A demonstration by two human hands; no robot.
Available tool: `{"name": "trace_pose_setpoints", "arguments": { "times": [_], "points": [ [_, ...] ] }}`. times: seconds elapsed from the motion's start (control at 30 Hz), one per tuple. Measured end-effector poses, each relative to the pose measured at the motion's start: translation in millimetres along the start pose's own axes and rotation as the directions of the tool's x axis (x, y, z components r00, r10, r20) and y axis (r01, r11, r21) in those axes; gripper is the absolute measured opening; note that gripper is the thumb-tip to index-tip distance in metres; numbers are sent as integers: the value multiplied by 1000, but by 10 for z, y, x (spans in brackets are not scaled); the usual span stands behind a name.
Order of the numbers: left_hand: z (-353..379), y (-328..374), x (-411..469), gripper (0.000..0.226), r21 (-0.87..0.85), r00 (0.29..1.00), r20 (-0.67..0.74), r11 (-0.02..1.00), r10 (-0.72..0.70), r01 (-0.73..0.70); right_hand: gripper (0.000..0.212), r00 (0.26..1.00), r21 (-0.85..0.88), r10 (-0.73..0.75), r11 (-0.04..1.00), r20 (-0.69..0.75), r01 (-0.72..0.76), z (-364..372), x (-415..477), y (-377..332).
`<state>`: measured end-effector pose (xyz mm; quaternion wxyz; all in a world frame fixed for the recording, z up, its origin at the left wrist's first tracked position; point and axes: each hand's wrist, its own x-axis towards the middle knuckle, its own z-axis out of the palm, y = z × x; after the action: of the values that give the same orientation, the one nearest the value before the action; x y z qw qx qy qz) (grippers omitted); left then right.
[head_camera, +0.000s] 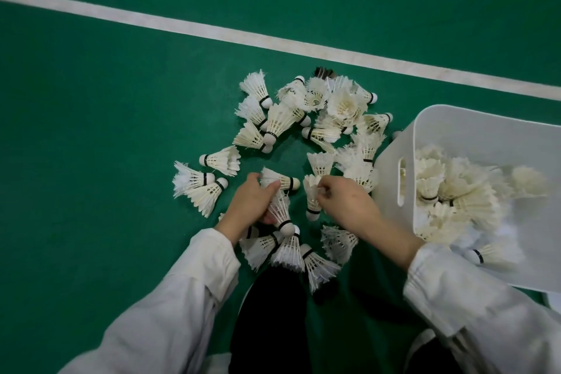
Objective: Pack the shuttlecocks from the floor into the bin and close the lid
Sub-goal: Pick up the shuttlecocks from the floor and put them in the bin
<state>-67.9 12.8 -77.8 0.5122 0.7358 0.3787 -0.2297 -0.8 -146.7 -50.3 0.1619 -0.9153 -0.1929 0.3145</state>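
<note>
Several white feather shuttlecocks (285,118) lie scattered on the green court floor in a loose ring ahead of me. My left hand (250,202) grips two shuttlecocks (280,211), one pointing right and one hanging cork-down. My right hand (343,200) pinches the feathers of another shuttlecock (312,200) that stands cork-down on the floor. At the right stands a white plastic bin (446,121), open on top and partly filled with shuttlecocks (449,191). No lid is on it.
A white court line (212,30) crosses the floor diagonally beyond the pile. My dark trouser legs (270,322) and white sleeves fill the bottom of the view. A white edge (552,297) shows at the lower right beside the bin.
</note>
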Motion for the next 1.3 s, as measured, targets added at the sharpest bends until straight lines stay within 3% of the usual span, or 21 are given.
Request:
{"name": "trace_pose_setpoints", "arguments": {
  "times": [0.17,0.3,0.47,0.63,0.83,1.0,1.17,1.3],
  "points": [
    [82,-51,84,23,-74,998,2,996,56,-56,17,998,82,-64,995,-7,65,-92,-60,59],
    [19,-2,-64,25,147,960,-114,960,254,-237,17,995,154,-100,983,-28,103,-334,-132,21],
    [-76,382,-405,31,350,847,-153,830,509,-435,17,976,161,-140,973,-169,168,-1140,-290,78],
    [-19,1061,-791,18,447,729,-117,692,674,-567,17,947,62,-128,986,-295,153,-1861,-684,426],
    [459,1777,-1127,29,427,572,28,507,820,-749,19,883,168,120,985,-453,-48,-2061,-1171,1117],
    [955,1977,-1205,27,440,500,158,392,852,-808,13,875,431,267,899,-403,-76,-1767,-1185,1589],
    [1225,1823,-1161,24,375,505,246,400,827,-837,15,913,416,234,906,-335,-80,-1435,-1153,1696],
    [1255,1684,-1097,19,356,518,275,415,810,-837,20,962,351,212,926,-174,-141,-1130,-1052,1727]
  ]
}}
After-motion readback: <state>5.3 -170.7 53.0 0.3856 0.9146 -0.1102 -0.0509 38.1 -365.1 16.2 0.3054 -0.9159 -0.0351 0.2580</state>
